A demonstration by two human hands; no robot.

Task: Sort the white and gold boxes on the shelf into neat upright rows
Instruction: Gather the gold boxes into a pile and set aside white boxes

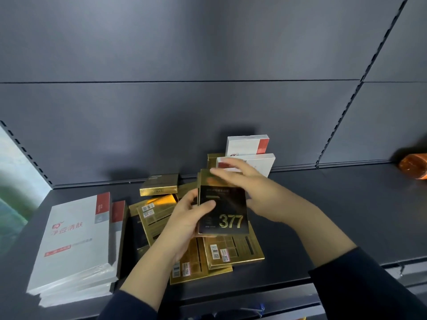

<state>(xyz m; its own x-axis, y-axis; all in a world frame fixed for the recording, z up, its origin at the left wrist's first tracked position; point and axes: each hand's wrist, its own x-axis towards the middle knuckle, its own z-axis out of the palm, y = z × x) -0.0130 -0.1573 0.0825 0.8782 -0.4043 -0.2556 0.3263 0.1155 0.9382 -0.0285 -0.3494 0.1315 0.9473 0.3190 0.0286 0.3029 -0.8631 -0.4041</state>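
My left hand grips the lower left edge of an upright black-and-gold box marked 377, thumb across its front. My right hand reaches over its right side, fingers extended along the top edge. Several gold boxes lie flat and scattered beneath and to the left of it. One gold box lies near the back panel. A stack of white boxes with red corners lies flat at the left. Two white boxes stand upright at the back, behind my right hand.
The dark grey shelf runs right, bare up to an orange packet at the far right edge. A grey back panel rises behind. The shelf's front lip is near my forearms.
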